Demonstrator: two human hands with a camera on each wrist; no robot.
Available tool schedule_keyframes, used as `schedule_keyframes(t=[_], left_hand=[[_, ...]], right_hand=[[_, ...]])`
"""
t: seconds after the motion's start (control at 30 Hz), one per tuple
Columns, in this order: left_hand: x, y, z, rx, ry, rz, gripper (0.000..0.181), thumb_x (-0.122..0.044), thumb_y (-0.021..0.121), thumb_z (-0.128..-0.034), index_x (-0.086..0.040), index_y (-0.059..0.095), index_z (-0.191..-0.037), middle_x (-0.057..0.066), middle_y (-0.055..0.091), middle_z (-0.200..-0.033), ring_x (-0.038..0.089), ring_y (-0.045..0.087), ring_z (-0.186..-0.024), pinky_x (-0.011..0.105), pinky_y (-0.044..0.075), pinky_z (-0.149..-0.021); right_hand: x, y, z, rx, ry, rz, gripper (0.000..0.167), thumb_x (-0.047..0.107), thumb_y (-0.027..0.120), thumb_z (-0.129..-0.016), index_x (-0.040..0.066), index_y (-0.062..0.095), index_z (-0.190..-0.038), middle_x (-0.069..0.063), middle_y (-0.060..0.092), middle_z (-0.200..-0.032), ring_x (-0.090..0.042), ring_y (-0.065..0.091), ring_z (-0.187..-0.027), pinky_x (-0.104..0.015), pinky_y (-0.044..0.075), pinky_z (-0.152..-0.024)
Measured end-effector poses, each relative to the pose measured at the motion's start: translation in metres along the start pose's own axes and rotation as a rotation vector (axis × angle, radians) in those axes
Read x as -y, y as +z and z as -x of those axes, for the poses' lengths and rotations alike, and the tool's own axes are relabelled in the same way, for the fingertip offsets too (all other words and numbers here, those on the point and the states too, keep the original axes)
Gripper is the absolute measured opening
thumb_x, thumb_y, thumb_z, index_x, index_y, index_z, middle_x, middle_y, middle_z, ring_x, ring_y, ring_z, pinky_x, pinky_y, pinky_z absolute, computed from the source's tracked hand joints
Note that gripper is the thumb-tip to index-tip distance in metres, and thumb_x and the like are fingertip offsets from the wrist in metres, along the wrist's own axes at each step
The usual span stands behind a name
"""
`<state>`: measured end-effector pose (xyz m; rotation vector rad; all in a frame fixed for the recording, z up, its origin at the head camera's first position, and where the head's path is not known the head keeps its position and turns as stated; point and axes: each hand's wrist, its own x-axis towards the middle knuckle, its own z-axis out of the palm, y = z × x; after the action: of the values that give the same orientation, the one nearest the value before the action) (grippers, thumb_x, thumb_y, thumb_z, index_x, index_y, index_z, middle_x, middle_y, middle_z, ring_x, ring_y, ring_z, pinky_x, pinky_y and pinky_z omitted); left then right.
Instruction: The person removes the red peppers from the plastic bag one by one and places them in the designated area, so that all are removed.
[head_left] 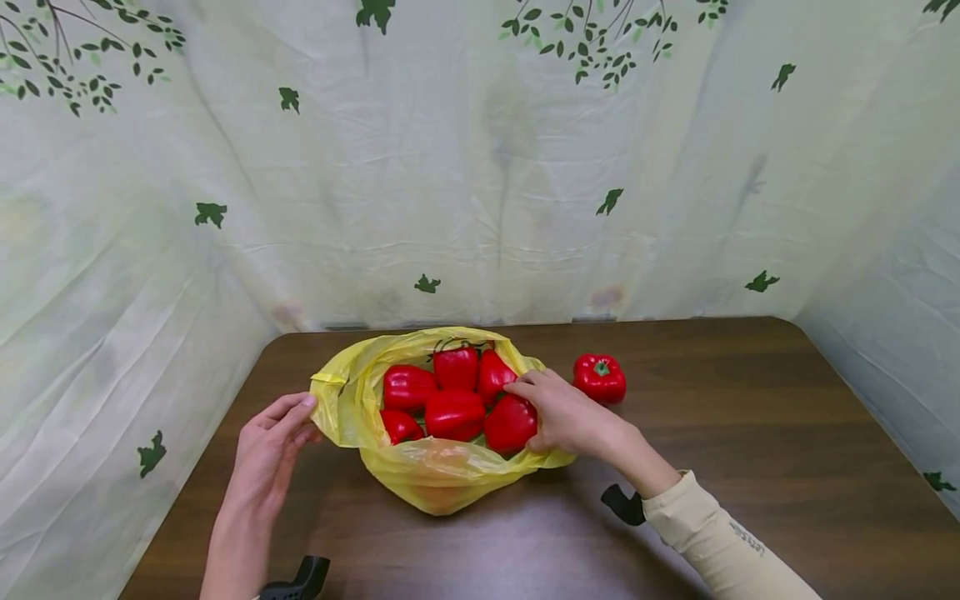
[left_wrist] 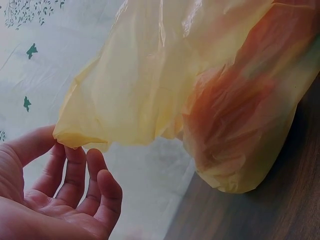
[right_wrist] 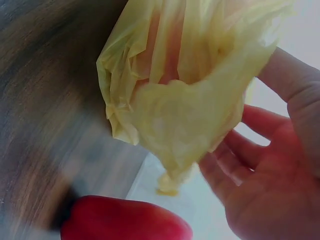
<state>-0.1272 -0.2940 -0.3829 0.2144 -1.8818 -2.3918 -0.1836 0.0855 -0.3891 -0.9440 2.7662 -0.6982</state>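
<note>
"What's lying closest to the wearer?"
"A black piece [head_left: 296, 579] is jutting out at each wrist, and a cream sleeve [head_left: 720, 533] is covering the right forearm."
"And the hands?"
"The left hand [head_left: 273, 442] is pinching the left rim of the yellow plastic bag [head_left: 341, 417] between thumb and fingers. The right hand [head_left: 566, 417] is reaching over the bag's right rim, thumb and fingers curling round the rightmost red pepper [head_left: 512, 423] inside."
"Where are the others?"
"The bag is gaping on the brown table [head_left: 750, 417], and five more red peppers [head_left: 454, 414] are showing in it. A loose pepper [head_left: 600, 378] is resting on the table, just beyond the right hand."
"Farthest back?"
"A pale curtain [head_left: 480, 208] is hanging behind the table, printed leafy branches [head_left: 588, 37] running along its top."
</note>
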Motion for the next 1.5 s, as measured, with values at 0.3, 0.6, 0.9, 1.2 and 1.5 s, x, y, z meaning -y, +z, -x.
schedule_keyframes(t=[0.3,0.6,0.9,1.2,1.5], left_hand=[[0.001,0.001,-0.001,0.002,0.0,-0.005,0.011,-0.014,0.066,-0.0958,-0.008,0.074,-0.098,0.0,0.071,-0.091,0.014,0.064,-0.072,0.025,0.053,-0.068],[0.0,0.001,-0.001,-0.005,0.0,0.002,0.01,-0.014,0.066,-0.0958,-0.009,0.075,-0.098,0.0,0.071,-0.091,0.013,0.064,-0.073,0.025,0.053,-0.067],[0.001,0.001,-0.002,-0.005,-0.004,0.002,0.011,-0.016,0.067,-0.0953,-0.009,0.074,-0.098,-0.001,0.07,-0.091,0.012,0.063,-0.072,0.023,0.053,-0.066],[0.001,0.001,-0.002,-0.008,-0.013,-0.011,0.012,-0.017,0.067,-0.0955,-0.009,0.074,-0.1,-0.001,0.07,-0.093,0.012,0.064,-0.075,0.024,0.053,-0.068],[0.003,0.002,-0.001,-0.02,-0.025,-0.016,0.011,-0.018,0.067,-0.0952,-0.011,0.074,-0.1,-0.001,0.07,-0.093,0.013,0.064,-0.074,0.024,0.053,-0.068]], right_hand=[[0.0,-0.002,0.001,-0.113,-0.098,0.029,0.073,0.023,0.09,-0.057,0.016,0.061,-0.124,0.003,0.054,-0.119,-0.016,0.046,-0.112,-0.038,0.046,-0.09],[0.001,0.001,0.004,-0.183,-0.074,-0.068,0.073,0.021,0.089,-0.061,0.018,0.055,-0.126,0.008,0.046,-0.123,-0.009,0.049,-0.107,-0.024,0.051,-0.081],[0.004,-0.002,0.007,-0.258,-0.133,-0.122,0.074,0.024,0.089,-0.064,0.016,0.052,-0.128,0.006,0.05,-0.125,-0.01,0.049,-0.11,-0.029,0.051,-0.085],[0.011,-0.004,0.009,-0.391,-0.196,-0.253,0.077,0.024,0.091,-0.065,0.019,0.05,-0.129,0.01,0.051,-0.127,-0.007,0.051,-0.109,-0.027,0.053,-0.082],[0.016,-0.008,0.011,-0.552,-0.23,-0.412,0.077,0.019,0.09,-0.069,0.017,0.047,-0.133,0.007,0.051,-0.13,-0.012,0.052,-0.114,-0.038,0.052,-0.089]])
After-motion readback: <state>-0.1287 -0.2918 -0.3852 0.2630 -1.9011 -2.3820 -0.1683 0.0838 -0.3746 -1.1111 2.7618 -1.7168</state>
